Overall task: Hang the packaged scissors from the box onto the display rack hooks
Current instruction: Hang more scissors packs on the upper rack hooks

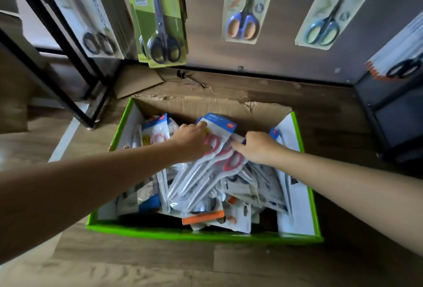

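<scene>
The bundle of red-handled scissor packs is lying inside the box, toward its far half, propped above the other packages and slanting down toward the box's near left corner. The left hand is gripping the bundle on its left edge, just below the blue header cards, with the fingers curling together over the front of the packs. The right hand is taking hold of the bundle's right edge: its thumb is stretching across the face of the packs, and its fingers are curling close together over the far edge. The red handles are sitting between the two hands.

The bundle is showing at least three overlapping packs; the exact count is not clear. Each one is a clear and white sleeve with a blue top, red loop handles and long pale blades. Many more mixed packages are filling the one green-rimmed box beneath them.

Beyond the box's far wall, five sets of scissors are hanging on the display: a black-handled pack, a green-carded pack, a purple-handled pack, a blue-handled pack and a white-carded pack. One loose hook is lying on the floor just behind the box.
</scene>
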### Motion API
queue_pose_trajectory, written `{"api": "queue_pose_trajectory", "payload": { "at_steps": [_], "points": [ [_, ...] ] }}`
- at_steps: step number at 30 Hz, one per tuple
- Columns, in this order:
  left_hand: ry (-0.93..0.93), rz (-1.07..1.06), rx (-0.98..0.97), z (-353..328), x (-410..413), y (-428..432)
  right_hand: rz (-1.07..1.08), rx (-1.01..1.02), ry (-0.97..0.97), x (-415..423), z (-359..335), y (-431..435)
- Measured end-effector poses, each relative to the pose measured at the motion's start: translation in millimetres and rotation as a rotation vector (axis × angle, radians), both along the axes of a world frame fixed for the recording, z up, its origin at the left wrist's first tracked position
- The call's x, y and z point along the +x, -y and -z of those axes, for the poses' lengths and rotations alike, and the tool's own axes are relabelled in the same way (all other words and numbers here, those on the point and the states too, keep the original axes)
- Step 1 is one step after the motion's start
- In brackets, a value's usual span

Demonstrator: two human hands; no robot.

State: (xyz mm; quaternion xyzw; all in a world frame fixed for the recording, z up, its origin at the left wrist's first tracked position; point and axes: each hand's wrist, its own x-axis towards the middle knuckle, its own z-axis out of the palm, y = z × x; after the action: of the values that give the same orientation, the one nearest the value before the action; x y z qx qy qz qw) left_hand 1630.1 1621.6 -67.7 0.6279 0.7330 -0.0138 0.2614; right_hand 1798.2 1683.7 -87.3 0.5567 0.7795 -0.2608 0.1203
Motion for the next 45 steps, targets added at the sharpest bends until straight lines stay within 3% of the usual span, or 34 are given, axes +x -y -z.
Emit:
{"api": "queue_pose_trajectory", "payload": {
  "at_steps": [4,7,10,13,16,19,23,26,29,35,45],
  "points": [
    [0.094,-0.094,-0.003,10,5,-2,0.051,-0.057,-0.06,5,6,6],
    [-0.02,-0.107,0.053,12,4,-10,0.148,-0.022,-0.162,0,13,1],
    [0.137,-0.193,-0.003,5,2,-21,0.33,-0.075,-0.29,-7,17,-1],
    [0.194,-0.215,0.004,7,8,-20,0.565,-0.157,-0.557,-11,22,0],
    [0.24,-0.211,0.009,13,15,-13,0.647,-0.14,-0.629,-14,24,0],
    [0.303,-0.245,0.0,12,13,-16,0.572,-0.101,-0.659,-15,19,-2],
    [0.397,-0.445,0.04,-2,-5,-32,0.392,-0.055,-0.741,-8,-3,-2],
    [0.758,-0.521,0.07,-19,-19,-40,0.287,-0.041,-0.827,-7,-26,-6],
    [0.986,-0.411,0.144,-39,-26,-39,0.273,0.006,-0.914,-11,-49,-12],
    [0.86,-0.286,0.456,-75,-39,-31,0.151,0.128,-0.99,-31,-90,-29],
    [0.695,-0.358,0.801,-143,-98,-24,-0.053,0.391,-1.056,-93,-165,-50]
  ]
}}
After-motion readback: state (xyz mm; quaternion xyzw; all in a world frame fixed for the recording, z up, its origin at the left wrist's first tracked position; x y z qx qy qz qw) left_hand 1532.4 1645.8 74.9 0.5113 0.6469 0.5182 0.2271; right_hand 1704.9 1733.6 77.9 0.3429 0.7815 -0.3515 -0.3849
